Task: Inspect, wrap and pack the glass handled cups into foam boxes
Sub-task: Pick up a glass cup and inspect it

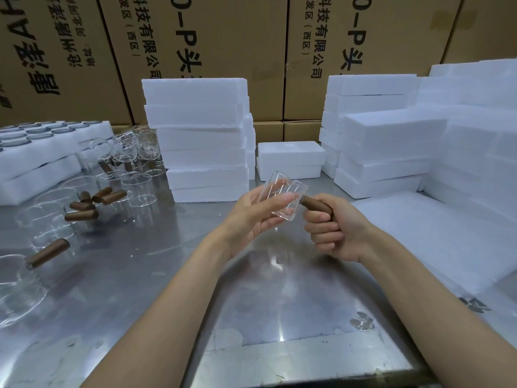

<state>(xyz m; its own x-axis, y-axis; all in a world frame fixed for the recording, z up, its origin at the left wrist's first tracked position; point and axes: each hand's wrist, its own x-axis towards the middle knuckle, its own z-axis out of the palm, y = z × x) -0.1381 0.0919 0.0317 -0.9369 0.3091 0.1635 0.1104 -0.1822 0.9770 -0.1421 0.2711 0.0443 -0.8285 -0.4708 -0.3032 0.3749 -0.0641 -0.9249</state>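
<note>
Nearest the camera, two bare forearms are reaching out over the shiny metal table (134, 275). Above its middle, the right hand (333, 231) is wrapping its curled fingers round the brown wooden handle (316, 204) of a clear glass cup (282, 196), holding it tilted in the air, clear of the table. The left hand (253, 217) is cradling the glass body from the other side, its fingers lying nearly straight along the wall of the cup with the thumb underneath.

To the left, more handled glass cups (56, 208) are standing and lying on the table, their brown handles pointing in various directions. To the right, a flat pile of white foam sheets (447, 242) is lying on the table.

Further back, a single closed foam box (289, 161) is sitting between two tall stacks of foam boxes, one stack (204, 141) left of centre and another (386, 141) to the right. At far left, a white foam tray (42, 144) is showing round glass rims in its holes. Behind everything, large brown cartons (251, 37) with printed characters are forming a wall.
</note>
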